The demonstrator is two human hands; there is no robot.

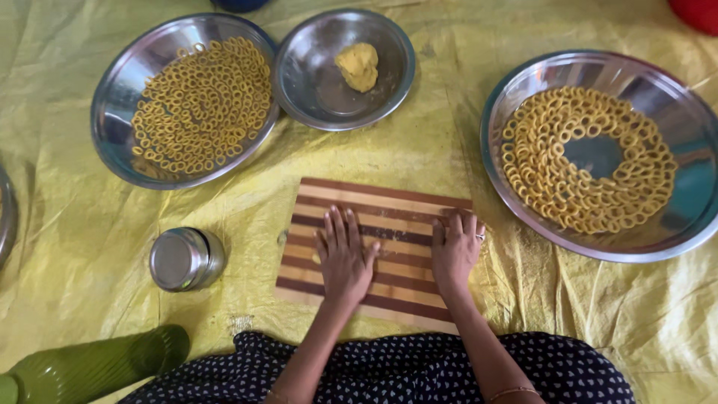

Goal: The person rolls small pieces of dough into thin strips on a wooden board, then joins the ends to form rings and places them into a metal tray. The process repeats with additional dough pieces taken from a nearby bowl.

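My left hand (345, 254) lies flat, palm down, fingers together, on a striped wooden board (389, 200). My right hand (455, 249) also presses palm down on the board's right side; a ring shows on one finger. Whether dough lies under either palm is hidden. A small steel bowl (299, 75) beyond the board holds a yellow dough lump (358, 66). A steel plate (120, 90) at the upper left is filled with several small dough rings (202, 105). A larger steel plate (673, 90) at the right carries dough rings (553, 172) arranged around a bare centre.
A yellow sheet (75, 224) covers the floor. A small steel lidded container (184, 259) stands left of the board. A green plastic object (97, 366) lies at the bottom left. My dark dotted clothing (404, 370) fills the bottom edge. A red object (699, 11) sits at the top right.
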